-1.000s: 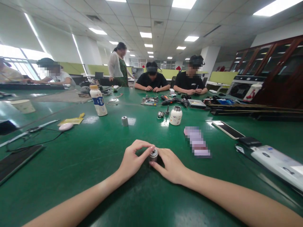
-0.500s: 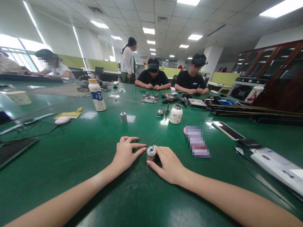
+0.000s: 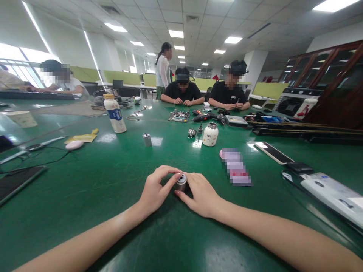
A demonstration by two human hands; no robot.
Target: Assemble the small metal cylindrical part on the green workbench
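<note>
A short silver metal cylinder (image 3: 180, 186) with dark holes in its top face stands upright on the green table (image 3: 119, 177). My right hand (image 3: 203, 195) grips it from the right, thumb at the near side and fingers around the back. From the left, my left hand (image 3: 154, 189) pinches its top rim between thumb and index finger; the fingertips partly cover the top face. A similar grey metal cylinder (image 3: 147, 140) stands farther off to the left, apart from both hands.
A white flask (image 3: 210, 135) without its lid and a milk bottle (image 3: 115, 114) stand beyond my hands. To the right lie a blurred lilac item (image 3: 236, 168), a phone (image 3: 273, 152) and a white device (image 3: 334, 192). Power drills (image 3: 202, 116) and a circuit board (image 3: 179, 116) lie near seated people.
Half a second ago my left fingers were apart from the cylinder's top; now they are back on its rim. My right hand keeps its grip. A standing person has moved right in the background.
</note>
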